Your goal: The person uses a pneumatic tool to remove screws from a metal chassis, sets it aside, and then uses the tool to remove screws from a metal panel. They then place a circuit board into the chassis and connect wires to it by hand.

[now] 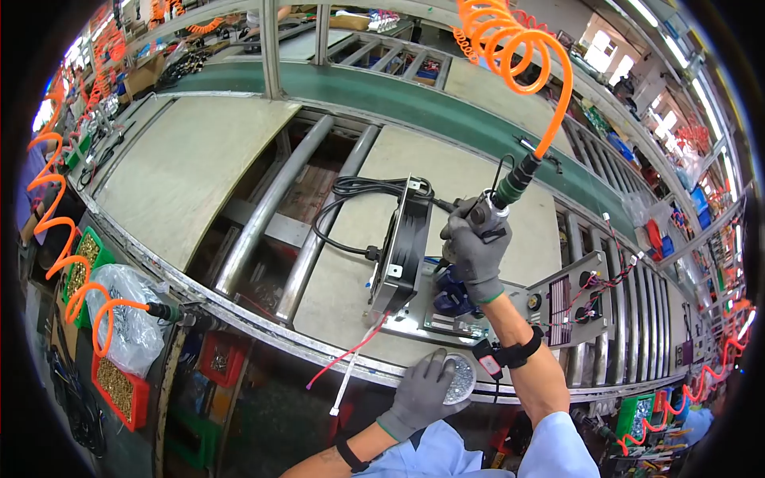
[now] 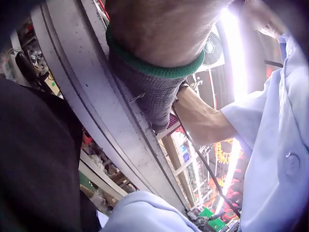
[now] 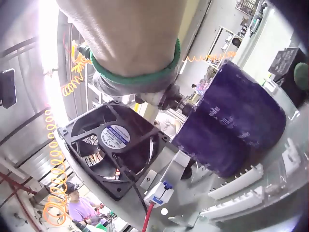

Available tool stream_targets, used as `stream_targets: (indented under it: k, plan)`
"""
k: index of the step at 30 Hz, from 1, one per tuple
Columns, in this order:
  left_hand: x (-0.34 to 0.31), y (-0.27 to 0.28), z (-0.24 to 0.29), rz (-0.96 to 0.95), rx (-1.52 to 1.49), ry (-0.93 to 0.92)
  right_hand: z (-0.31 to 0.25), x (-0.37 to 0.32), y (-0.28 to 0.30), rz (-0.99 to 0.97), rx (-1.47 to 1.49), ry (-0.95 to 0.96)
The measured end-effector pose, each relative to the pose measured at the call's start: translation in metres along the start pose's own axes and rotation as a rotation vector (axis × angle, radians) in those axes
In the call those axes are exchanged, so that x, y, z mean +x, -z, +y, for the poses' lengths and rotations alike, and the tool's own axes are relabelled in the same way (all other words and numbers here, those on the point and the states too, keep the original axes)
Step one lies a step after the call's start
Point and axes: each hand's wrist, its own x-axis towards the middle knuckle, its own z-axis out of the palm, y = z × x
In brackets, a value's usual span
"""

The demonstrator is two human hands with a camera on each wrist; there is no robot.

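Note:
In the head view my gloved right hand (image 1: 478, 251) grips an air screwdriver (image 1: 488, 213) hung on an orange coiled hose, above an open metal unit. Under that hand are blue cylindrical parts (image 1: 453, 296), seen large and dark blue (image 3: 231, 121) in the right wrist view, beside a black fan (image 3: 113, 145). My left hand (image 1: 421, 390), also gloved, holds a round dish of small screws (image 1: 460, 381) at the bench's front edge. The left wrist view shows only the glove (image 2: 149, 92) near the metal rail, its fingers hidden. A black housing with a cable (image 1: 402, 247) stands left of the tool.
A panel with wired parts (image 1: 567, 299) lies to the right on the rollers. Metal rollers (image 1: 275, 207) run left of the work board. Green and red bins of screws (image 1: 118, 386) and a plastic bag (image 1: 127, 319) are at the far left. Orange hoses hang overhead.

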Motion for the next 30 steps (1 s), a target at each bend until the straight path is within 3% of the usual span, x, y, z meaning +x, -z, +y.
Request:
stream_targets:
  k: [6,10,13,18,24,30]
  plan:
    - [0.004,0.007,0.003,-0.024,0.010,0.024,-0.027,0.007,-0.005,-0.008,0.051,0.011]
    - [0.009,0.013,0.007,-0.086,0.011,0.057,-0.070,0.059,-0.022,-0.065,0.094,0.079]
    - [0.015,0.018,0.010,-0.124,0.065,0.035,-0.097,0.114,-0.040,-0.005,0.129,-0.020]
    - [0.022,0.024,0.010,-0.135,0.022,0.007,-0.078,0.209,-0.041,0.159,0.011,-0.265]
    - [0.018,0.017,0.006,-0.110,-0.011,0.056,-0.009,0.315,0.050,0.260,-0.196,-0.315]
    - [0.019,0.011,0.000,-0.143,0.002,0.095,0.011,0.390,0.139,0.455,-0.301,-0.210]
